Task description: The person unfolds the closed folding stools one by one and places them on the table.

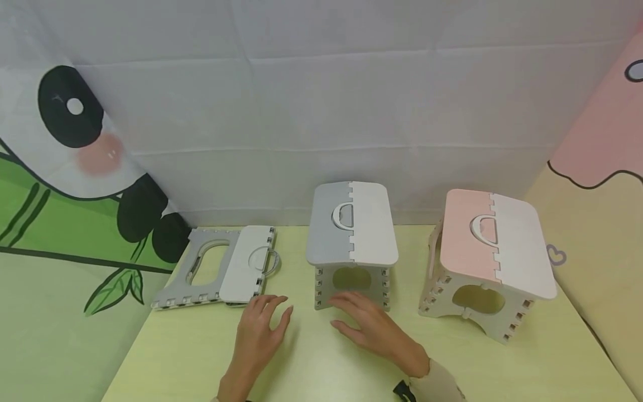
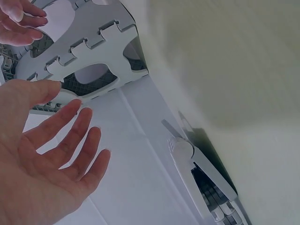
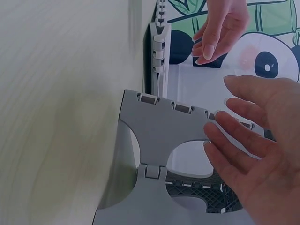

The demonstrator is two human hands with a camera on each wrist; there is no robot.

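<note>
A grey and white folding stool [image 1: 329, 234] stands upright on the table, its handle loop on top. My right hand [image 1: 369, 329] is in front of its lower end panel, fingers relaxed and holding nothing; in the right wrist view its fingertips overlap the grey leg panel [image 3: 159, 122]. To the left, a second grey and white folding stool [image 1: 246, 262] lies collapsed flat, with its grey panel spread to the left. My left hand [image 1: 258, 332] hovers near its front right corner, fingers loosely bent, thumb apart, palm empty in the left wrist view.
A pink and white folding stool [image 1: 469, 234] stands unfolded at the right, turned at an angle. Behind the pale yellow table [image 1: 321, 368] hangs a white cloth [image 1: 331, 111]. Cartoon-printed cloths flank both sides, with a green one [image 1: 55, 223] at the left.
</note>
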